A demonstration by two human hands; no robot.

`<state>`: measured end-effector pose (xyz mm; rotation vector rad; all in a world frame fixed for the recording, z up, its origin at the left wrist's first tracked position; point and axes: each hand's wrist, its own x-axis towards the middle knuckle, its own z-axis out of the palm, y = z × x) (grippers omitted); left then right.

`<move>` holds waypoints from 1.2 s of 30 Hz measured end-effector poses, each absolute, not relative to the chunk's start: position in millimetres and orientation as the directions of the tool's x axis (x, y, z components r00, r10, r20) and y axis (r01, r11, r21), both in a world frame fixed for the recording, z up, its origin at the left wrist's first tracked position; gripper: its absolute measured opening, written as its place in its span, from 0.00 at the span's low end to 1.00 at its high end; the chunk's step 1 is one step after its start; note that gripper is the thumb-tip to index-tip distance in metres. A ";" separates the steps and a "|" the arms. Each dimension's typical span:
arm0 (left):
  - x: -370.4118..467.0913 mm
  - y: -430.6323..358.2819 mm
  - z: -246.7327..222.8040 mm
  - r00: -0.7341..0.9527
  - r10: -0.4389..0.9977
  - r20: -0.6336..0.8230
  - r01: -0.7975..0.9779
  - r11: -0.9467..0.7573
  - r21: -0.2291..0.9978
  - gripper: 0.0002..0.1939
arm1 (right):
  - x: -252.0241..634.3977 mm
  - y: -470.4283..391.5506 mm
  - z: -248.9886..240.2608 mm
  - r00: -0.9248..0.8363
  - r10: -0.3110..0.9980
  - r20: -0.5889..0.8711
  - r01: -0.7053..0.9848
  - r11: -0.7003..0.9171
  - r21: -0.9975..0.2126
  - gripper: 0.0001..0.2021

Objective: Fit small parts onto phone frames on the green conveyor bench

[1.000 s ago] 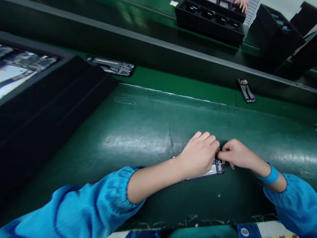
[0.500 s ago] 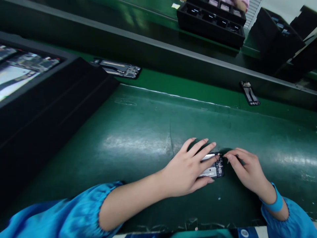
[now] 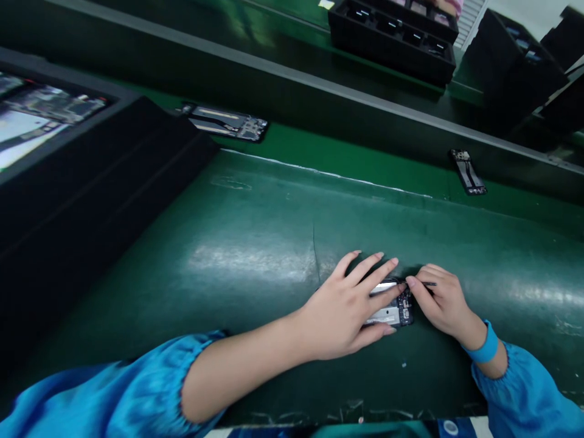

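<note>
An opened phone body lies on the green mat, its small circuit board showing at the right end. My left hand rests flat across it with the fingers spread, covering its left part; the thumb lies along the lower edge and a fingertip touches the upper right area. My right hand is closed in a pinch around a thin dark tool, at the phone's upper right corner. The tool's tip is hidden by the fingers.
A large black tray of phone parts fills the left. Two more opened phone bodies lie along the far ledge. Behind a raised rail stand black compartment boxes, with part of a person at the top edge.
My right hand has moved slightly left and up, closer to the phone's corner, and more of the tool shows behind its fingers. My left hand stays on the phone. The view has shifted slightly.
</note>
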<state>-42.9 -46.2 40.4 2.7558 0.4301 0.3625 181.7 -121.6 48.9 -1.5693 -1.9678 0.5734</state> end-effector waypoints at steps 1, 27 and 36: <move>-42.9 -46.2 40.4 0.922 0.334 0.197 0.251 -0.901 0.355 0.30 | 182.0 -121.5 48.7 -0.158 0.975 0.155 0.742 0.221 -0.633 0.21; -42.3 -50.0 36.1 0.901 0.353 0.253 0.244 -0.893 0.377 0.25 | 186.6 -77.3 74.5 -0.155 0.631 -0.760 0.554 -0.581 -0.596 0.17; -81.3 18.6 70.1 0.891 0.443 -0.097 0.380 -0.611 0.695 0.07 | 186.2 -79.1 65.5 -0.104 0.562 -0.820 0.495 -0.686 -0.533 0.16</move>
